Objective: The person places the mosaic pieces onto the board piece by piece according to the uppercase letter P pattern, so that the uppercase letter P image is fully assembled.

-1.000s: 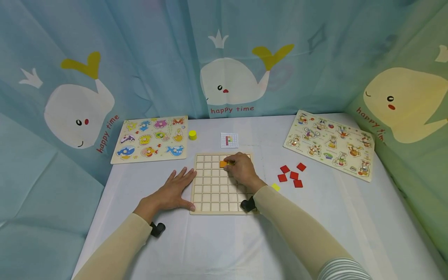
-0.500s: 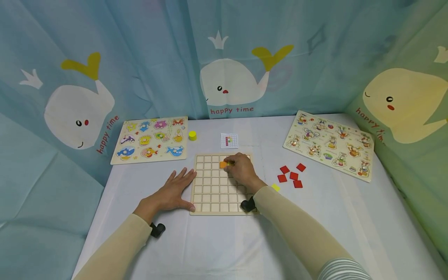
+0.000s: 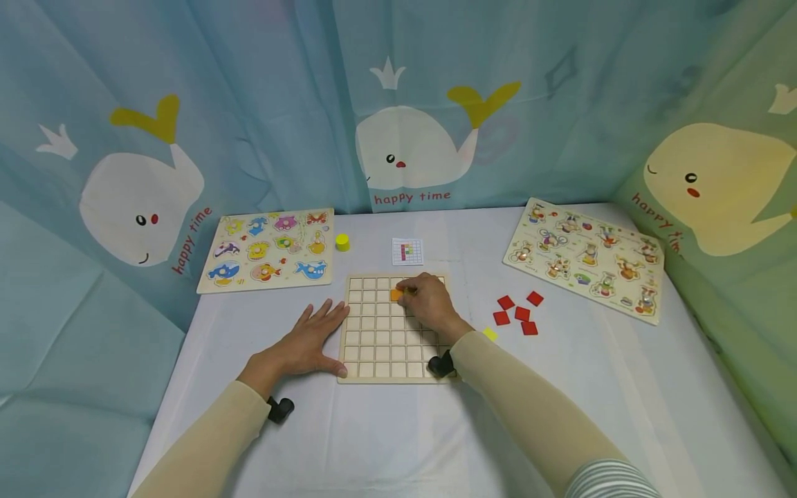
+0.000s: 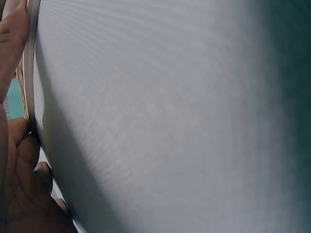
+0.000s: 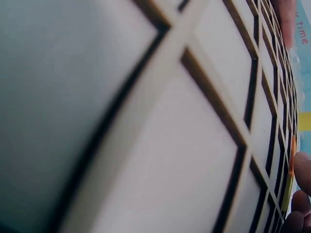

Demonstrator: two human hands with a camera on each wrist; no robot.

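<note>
- A table (image 3: 292,443) under pale cloth; hours are read from its wooden grid board (image 3: 369,337).
- 10 o'clock: sea-animal peg puzzle (image 3: 243,252).
- 11: yellow cylinder (image 3: 342,242).
- 12: printed grid card (image 3: 407,252).
- 2: slanted animal-figure puzzle (image 3: 571,247).
- 3: red square tiles (image 3: 521,314), scattered; nearer, a yellow tile (image 3: 490,335).

A curtained-off play corner; whale-print curtains (image 3: 398,97) hang behind a white-covered table (image 3: 299,449) bearing picture puzzles (image 3: 274,258).

The grid board (image 3: 383,337) looks matt wood, the curtain (image 3: 292,104) cloth.
</note>
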